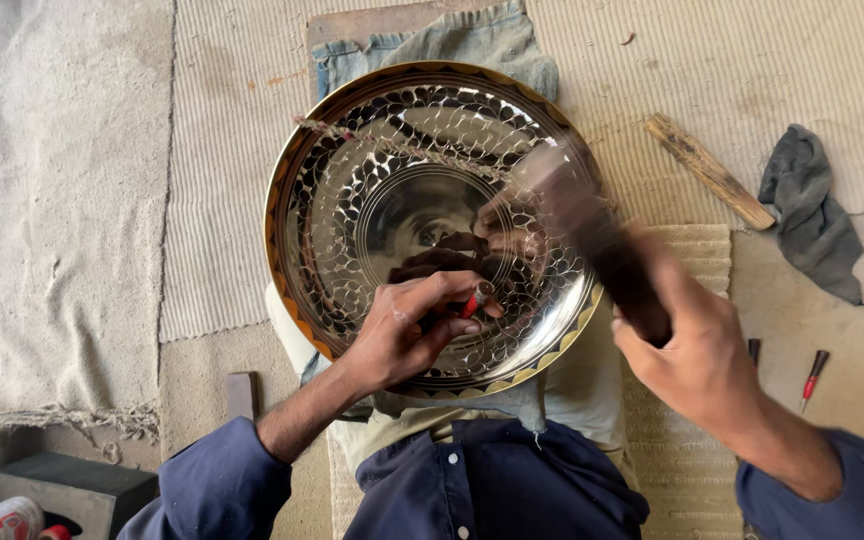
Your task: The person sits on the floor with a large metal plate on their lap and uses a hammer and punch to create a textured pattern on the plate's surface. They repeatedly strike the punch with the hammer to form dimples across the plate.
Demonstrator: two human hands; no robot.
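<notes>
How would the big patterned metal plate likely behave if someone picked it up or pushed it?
The metal plate is probably stiff: its rim keeps a true circle. Its mirror-like polish suggests a slippery grip. It lies on folded cloth, so a push would likely drag rather than slide freely.

Navy button shirt, long sleeves (214,485)

Your left hand (407,335) and the red-handled punch (476,299) block the near rim of the shiny metal plate (352,150); your right hand (697,350) with the blurred dark mallet (592,235) bars its right side. The plate's far-left half lies open. To the right, a wooden stick (709,171), a grey rag (810,212) and a small red-tipped tool (813,376) break up the mat (82,200).
</notes>
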